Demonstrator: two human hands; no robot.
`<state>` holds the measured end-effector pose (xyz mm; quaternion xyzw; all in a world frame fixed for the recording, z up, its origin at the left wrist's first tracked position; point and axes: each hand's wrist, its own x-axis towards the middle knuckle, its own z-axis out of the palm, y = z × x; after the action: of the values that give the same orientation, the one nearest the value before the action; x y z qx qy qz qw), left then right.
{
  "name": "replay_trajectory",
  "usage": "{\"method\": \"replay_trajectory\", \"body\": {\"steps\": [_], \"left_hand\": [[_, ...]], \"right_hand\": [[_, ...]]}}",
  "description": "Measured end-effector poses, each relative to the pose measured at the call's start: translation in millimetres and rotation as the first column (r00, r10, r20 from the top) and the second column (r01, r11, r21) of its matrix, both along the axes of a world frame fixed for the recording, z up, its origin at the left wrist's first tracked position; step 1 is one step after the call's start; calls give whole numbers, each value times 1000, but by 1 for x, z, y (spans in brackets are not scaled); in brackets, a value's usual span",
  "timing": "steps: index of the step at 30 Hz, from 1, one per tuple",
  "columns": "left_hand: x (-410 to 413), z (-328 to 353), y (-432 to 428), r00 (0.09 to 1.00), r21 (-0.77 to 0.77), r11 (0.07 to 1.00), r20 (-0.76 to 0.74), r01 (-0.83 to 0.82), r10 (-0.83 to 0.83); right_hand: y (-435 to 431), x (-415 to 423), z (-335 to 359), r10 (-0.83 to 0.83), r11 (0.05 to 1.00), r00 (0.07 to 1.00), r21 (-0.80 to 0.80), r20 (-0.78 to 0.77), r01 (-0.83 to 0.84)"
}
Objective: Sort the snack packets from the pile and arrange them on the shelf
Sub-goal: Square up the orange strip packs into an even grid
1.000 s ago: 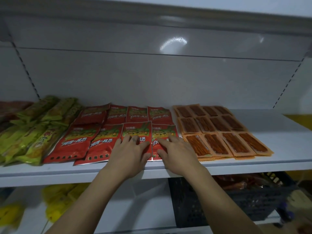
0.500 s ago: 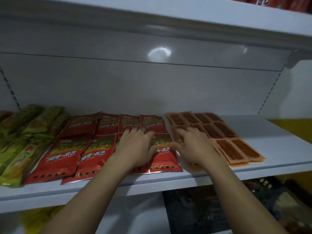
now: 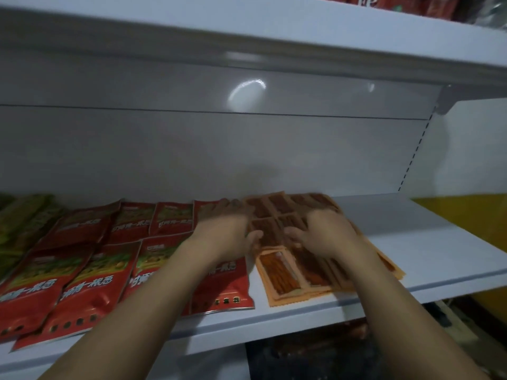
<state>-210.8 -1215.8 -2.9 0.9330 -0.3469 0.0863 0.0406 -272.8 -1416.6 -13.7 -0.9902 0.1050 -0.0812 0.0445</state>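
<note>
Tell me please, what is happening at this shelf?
A person is arranging snack packets on a white metal shelf. The left hand and the right hand both lie flat on the flat orange packets with brown strips, which are laid out in rows. Beside them, to the left, glossy red snack packets lie in two rows, and green snack packets are at the far left. The picture is blurred, so finer detail is unclear.
</note>
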Motion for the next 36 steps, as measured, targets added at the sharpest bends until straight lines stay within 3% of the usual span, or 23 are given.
{"method": "replay_trajectory", "body": {"steps": [4, 11, 14, 22, 28, 36], "left_hand": [[15, -1, -44, 993, 67, 996, -99, -53, 59], [37, -15, -108, 966, 118, 973, -143, -200, 216], [45, -20, -124, 953, 118, 961, -145, -250, 266], [84, -34, -142, 877, 133, 912, -251, -388, 409], [112, -42, -145, 849, 135, 913, -337, -384, 407], [136, -60, -142, 871, 5, 931, -351, -365, 343]], "right_hand": [[-46, 15, -3, 97, 995, 994, 16, 40, -97], [-134, 50, -5, 149, 979, 985, 154, -89, -134], [-165, 66, -14, 201, 966, 977, 180, -64, -187], [-192, 114, -31, 327, 920, 942, 256, -80, -297], [-200, 132, -45, 329, 925, 939, 233, -100, -299], [-200, 135, -62, 248, 952, 967, 197, -54, -233]]}}
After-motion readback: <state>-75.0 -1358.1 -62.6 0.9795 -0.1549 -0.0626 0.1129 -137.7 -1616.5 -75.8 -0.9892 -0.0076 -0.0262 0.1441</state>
